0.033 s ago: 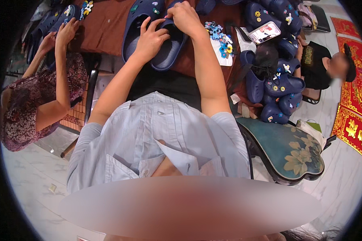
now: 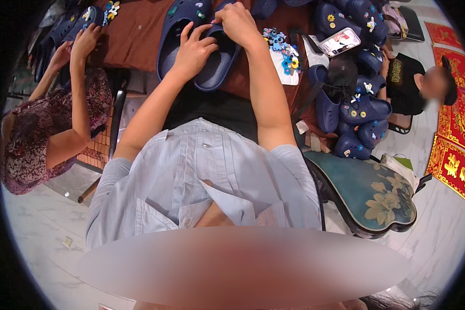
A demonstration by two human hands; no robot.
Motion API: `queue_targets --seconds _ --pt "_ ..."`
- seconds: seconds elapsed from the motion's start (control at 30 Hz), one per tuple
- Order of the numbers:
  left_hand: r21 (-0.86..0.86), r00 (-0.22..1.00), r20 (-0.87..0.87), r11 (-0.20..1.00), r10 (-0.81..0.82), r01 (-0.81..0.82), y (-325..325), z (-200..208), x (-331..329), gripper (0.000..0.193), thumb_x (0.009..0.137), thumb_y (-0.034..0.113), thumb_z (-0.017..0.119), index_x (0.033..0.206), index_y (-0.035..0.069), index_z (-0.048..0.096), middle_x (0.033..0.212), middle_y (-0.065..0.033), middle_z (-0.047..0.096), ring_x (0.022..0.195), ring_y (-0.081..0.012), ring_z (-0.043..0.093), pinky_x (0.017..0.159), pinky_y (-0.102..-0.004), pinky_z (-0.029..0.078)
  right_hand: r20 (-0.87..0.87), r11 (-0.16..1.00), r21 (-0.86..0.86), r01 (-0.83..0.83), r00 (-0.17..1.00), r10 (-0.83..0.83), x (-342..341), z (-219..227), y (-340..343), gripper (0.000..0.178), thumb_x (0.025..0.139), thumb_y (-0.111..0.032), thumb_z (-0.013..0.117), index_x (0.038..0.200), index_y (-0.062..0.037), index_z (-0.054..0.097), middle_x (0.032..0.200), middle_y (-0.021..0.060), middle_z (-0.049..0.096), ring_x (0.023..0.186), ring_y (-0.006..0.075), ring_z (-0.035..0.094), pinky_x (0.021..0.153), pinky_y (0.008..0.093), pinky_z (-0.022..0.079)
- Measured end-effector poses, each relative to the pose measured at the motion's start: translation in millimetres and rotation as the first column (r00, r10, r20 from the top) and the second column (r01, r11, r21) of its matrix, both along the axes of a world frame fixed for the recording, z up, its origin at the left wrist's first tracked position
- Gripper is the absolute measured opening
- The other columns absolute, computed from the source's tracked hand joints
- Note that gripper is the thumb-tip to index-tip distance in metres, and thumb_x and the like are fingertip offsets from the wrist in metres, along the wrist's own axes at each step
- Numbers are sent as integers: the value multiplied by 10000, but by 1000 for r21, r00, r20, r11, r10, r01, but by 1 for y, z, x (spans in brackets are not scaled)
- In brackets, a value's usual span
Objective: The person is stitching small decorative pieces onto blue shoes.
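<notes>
A pair of navy clogs lies before me at the top. On the left clog point(image 2: 169, 44) there are small charms on the upper. My left hand point(image 2: 194, 54) is over the opening of the right clog point(image 2: 214, 75), with some fingers lifted apart and others bent against the rim of its upper. My right hand point(image 2: 237, 26) is closed on that upper, fingertips together near the left hand's. Whatever is between the right fingertips is hidden. Right of my hands, colourful shoe charms point(image 2: 287, 54), blue, white and yellow, are heaped on a white sheet point(image 2: 289, 78).
A brown cloth point(image 2: 132, 44) covers the table. Decorated navy clogs point(image 2: 366, 109) are piled at the right, with a phone point(image 2: 341, 42) leaning among them. A co-worker point(image 2: 72, 111) handles clogs at the left; another person point(image 2: 413, 82) is at the right. A teal floral chair point(image 2: 364, 191) stands beside me.
</notes>
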State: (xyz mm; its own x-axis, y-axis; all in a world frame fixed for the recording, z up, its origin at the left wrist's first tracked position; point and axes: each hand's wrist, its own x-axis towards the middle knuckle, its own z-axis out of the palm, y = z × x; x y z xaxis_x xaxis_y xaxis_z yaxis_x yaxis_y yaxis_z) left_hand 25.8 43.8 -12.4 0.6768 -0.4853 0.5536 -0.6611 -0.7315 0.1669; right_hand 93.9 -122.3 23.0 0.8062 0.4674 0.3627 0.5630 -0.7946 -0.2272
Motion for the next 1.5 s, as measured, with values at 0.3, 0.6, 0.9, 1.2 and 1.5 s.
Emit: queue_targets --seconds 0.3,0.6,0.9,1.2,1.5 --pt "19 999 -45 1000 12 -11 1 1 0 120 829 180 628 845 152 743 1008 42 687 1280 -212 487 1154 -494 161 152 926 375 29 984 -93 -36 -10 -7 264 773 41 600 950 -88 748 930 100 652 937 310 578 856 393 477" --pt "6 999 -30 1000 -19 19 1 0 0 132 807 148 612 854 161 735 1025 55 683 1299 -231 468 1158 -504 141 -58 690 486 537 807 -587 -136 -37 -107 232 796 48 565 959 -27 712 976 138 662 981 317 595 889 406 461" --pt "44 999 -34 999 9 -7 2 -1 -1 124 826 155 613 856 167 732 1025 61 679 1304 -223 464 1159 -510 143 -33 557 473 683 645 -763 -175 -49 -153 167 821 31 612 961 8 699 961 156 657 886 314 650 800 392 512" --pt "11 998 -51 1000 -21 21 2 -1 -1 113 801 160 627 843 170 732 1012 59 674 1304 -219 465 1157 -507 132 -41 678 268 684 711 -702 -155 -60 -143 220 803 -33 692 1020 4 687 990 151 602 965 324 579 844 409 472" --pt "-65 996 -25 995 -81 79 3 -2 1 121 750 97 634 833 107 722 1020 18 668 1293 -278 459 965 -483 413 -95 623 434 650 721 -686 -148 -45 -127 177 829 -69 707 983 17 691 944 142 630 941 312 584 837 401 460"
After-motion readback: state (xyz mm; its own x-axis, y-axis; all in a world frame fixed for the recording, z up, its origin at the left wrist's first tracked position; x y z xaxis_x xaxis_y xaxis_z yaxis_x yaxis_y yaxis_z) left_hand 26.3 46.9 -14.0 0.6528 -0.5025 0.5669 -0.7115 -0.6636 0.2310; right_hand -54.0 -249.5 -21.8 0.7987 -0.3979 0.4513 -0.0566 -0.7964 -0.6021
